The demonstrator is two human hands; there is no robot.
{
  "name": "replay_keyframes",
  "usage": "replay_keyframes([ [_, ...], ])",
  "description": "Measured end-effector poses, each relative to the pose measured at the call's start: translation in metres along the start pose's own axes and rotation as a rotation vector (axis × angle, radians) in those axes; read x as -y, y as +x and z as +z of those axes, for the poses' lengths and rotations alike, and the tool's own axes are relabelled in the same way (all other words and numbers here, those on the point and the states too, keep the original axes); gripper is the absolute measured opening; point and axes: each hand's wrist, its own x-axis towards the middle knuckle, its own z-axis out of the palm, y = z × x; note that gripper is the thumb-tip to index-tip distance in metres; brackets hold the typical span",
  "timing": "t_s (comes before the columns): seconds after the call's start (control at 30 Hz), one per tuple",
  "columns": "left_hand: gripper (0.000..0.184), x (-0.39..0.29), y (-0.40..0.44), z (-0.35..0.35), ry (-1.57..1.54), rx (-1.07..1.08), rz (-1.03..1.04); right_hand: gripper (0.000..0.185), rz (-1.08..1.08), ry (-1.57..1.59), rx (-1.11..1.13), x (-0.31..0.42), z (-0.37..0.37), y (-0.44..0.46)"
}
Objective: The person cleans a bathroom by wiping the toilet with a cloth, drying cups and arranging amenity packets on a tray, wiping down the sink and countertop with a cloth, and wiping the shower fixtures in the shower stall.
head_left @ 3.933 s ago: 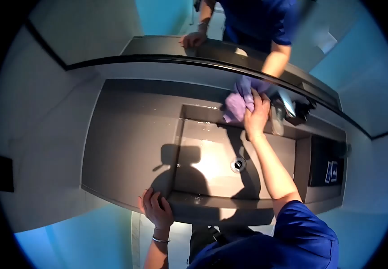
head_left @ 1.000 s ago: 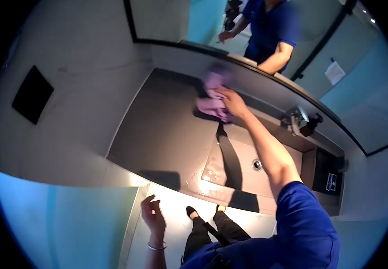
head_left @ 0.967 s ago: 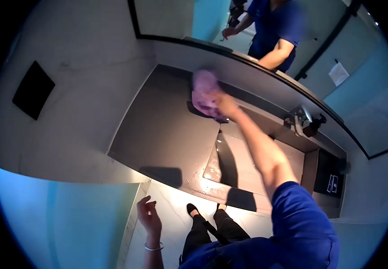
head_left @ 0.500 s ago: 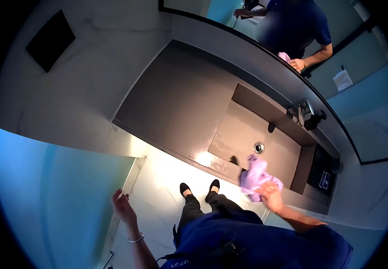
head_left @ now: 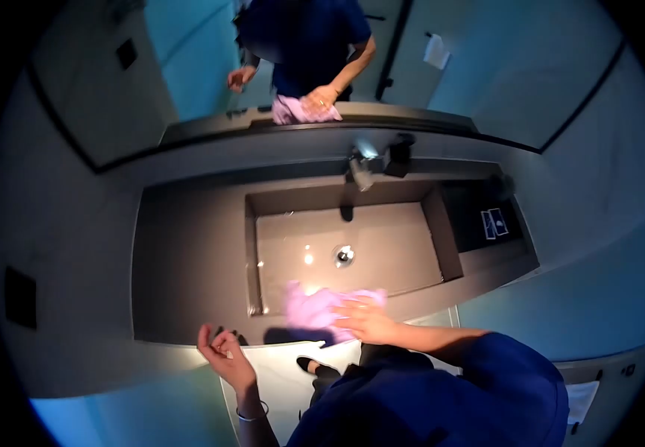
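A pink cloth [head_left: 311, 307] lies bunched over the front rim of the grey sink [head_left: 300, 231]. My right hand [head_left: 367, 320] presses on the cloth's right side, its fingers over the fabric. Near the counter's front left edge, my left hand [head_left: 227, 356] is raised with fingers apart and slightly curled, holding nothing. A round drain [head_left: 343, 256] shows in the basin floor. Behind the basin stands a chrome tap [head_left: 362, 167], somewhat blurred.
A dark dispenser [head_left: 397, 156] stands right of the tap. On the counter's right is a black tray [head_left: 468, 216] with small cards [head_left: 495, 223]. A mirror [head_left: 210, 82] runs along the back wall. My shoe [head_left: 306, 363] shows below the counter.
From the back left of the counter, my right hand has brought the cloth to the front rim of the sink. The view has turned, and my left hand stays raised and apart.
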Motion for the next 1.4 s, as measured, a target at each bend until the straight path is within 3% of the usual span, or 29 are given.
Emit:
replay_keyframes([
  [0.07, 0.021, -0.012, -0.013, 0.056, 0.007, 0.332, 0.096, 0.043, 0.335, 0.105, 0.143, -0.044, -0.047, -0.046],
  [0.1, 0.009, -0.025, -0.022, 0.091, 0.031, 0.537, 0.078, 0.042, 0.615, 0.484, -0.034, -0.06, -0.065, -0.049],
  [0.17, 0.012, -0.048, -0.041, 0.182, 0.062, 0.8, 0.186, 0.039, 1.101, 1.268, -0.409, -0.095, -0.104, -0.055],
  [0.2, 0.011, -0.073, -0.054, 0.232, -0.024, 0.883, 0.01, 0.035, 0.962, 1.636, -0.561, -0.115, -0.119, -0.062],
  [0.23, 0.014, -0.059, -0.053, 0.282, 0.012, 0.965, 0.197, 0.04, 0.985, 1.975, -0.592, -0.131, -0.131, -0.069],
  [0.3, 0.017, -0.034, -0.049, 0.384, -0.012, 0.885, 0.319, 0.043, 1.057, 1.923, -0.753, -0.163, -0.137, -0.085],
  [0.33, 0.023, -0.031, -0.045, 0.422, 0.112, 0.856, 0.258, 0.042, 1.235, 1.98, -0.782, -0.173, -0.141, -0.102],
  [0.37, 0.044, -0.018, -0.037, 0.457, 0.18, 0.78, 0.413, 0.039, 1.069, 2.138, -0.805, -0.181, -0.146, -0.105],
  [0.43, 0.077, -0.02, -0.035, 0.507, 0.531, 0.676, 0.333, 0.036, 0.715, 2.17, -0.788, -0.205, -0.137, -0.125],
  [0.5, 0.099, 0.001, -0.024, 0.54, 0.635, 0.724, 0.35, 0.035, 0.648, 2.157, -0.84, -0.232, -0.153, -0.114],
  [0.57, 0.093, 0.013, -0.025, 0.559, 0.731, 0.736, 0.21, 0.034, 0.482, 2.194, -0.85, -0.275, -0.165, -0.107],
  [0.63, 0.085, -0.005, -0.028, 0.563, 0.862, 0.749, -0.022, 0.029, 0.71, 1.835, -1.175, -0.286, -0.248, -0.059],
  [0.67, 0.072, -0.014, -0.028, 0.557, 0.788, 0.759, 0.076, 0.024, 0.571, 1.538, -1.286, -0.319, -0.251, -0.058],
  [0.7, 0.058, 0.006, -0.027, 0.55, 0.746, 0.709, 0.143, 0.026, 0.899, 1.227, -1.33, -0.365, -0.253, -0.058],
  [0.73, 0.047, 0.002, -0.03, 0.528, 0.607, 0.695, 0.214, 0.031, 0.883, 0.819, -1.318, -0.415, -0.247, -0.061],
  [0.77, 0.046, -0.008, -0.042, 0.503, 0.72, 0.63, 0.228, 0.037, 0.963, 0.048, -1.126, -0.456, -0.242, -0.063],
  [0.8, 0.049, -0.013, -0.042, 0.475, 0.567, 0.822, 0.105, 0.036, 1.165, -0.186, -1.0, -0.474, -0.237, -0.054],
  [0.87, 0.047, -0.029, -0.056, 0.418, 0.394, 0.89, 0.005, 0.031, 1.352, -0.232, -0.544, -0.483, -0.2, -0.034],
  [0.93, 0.065, -0.001, -0.065, 0.368, 0.373, 0.837, 0.045, 0.026, 1.388, -0.299, -0.238, -0.457, -0.173, 0.007],
  [0.97, 0.076, -0.004, -0.069, 0.35, 0.362, 0.84, -0.003, 0.024, 1.346, -0.354, -0.169, -0.422, -0.155, 0.041],
  [1.07, 0.077, -0.039, -0.071, 0.326, 0.324, 0.9, 0.024, 0.031, 1.108, -0.127, -0.43, -0.37, -0.068, 0.12],
  [1.1, 0.077, -0.038, -0.069, 0.323, 0.304, 0.887, 0.087, 0.033, 1.032, -0.203, 0.049, -0.336, -0.079, 0.139],
  [1.13, 0.077, -0.036, -0.068, 0.32, 0.287, 0.872, 0.149, 0.034, 0.9, -0.176, 0.024, -0.319, -0.075, 0.148],
  [1.17, 0.077, -0.036, -0.067, 0.318, 0.267, 0.857, 0.213, 0.036, 0.678, -0.345, -0.707, -0.304, -0.069, 0.148],
  [1.23, 0.079, -0.037, -0.067, 0.32, 0.195, 0.847, 0.214, 0.037, 0.673, 0.056, -0.36, -0.306, -0.073, 0.123],
  [1.27, 0.078, -0.053, -0.07, 0.326, 0.149, 0.836, 0.033, 0.038, 0.764, 0.423, -0.212, -0.294, -0.104, 0.107],
  [1.3, 0.077, -0.059, -0.072, 0.333, 0.085, 0.821, -0.043, 0.041, 0.716, 0.734, -0.202, -0.29, -0.119, 0.08],
  [1.37, 0.077, -0.063, -0.07, 0.344, 0.112, 0.804, -0.152, 0.045, 0.441, 1.986, -0.152, -0.275, -0.118, 0.024],
  [1.4, 0.077, -0.054, -0.074, 0.351, 0.11, 0.772, -0.098, 0.047, 0.462, 2.105, -0.285, -0.251, -0.131, 0.008],
])
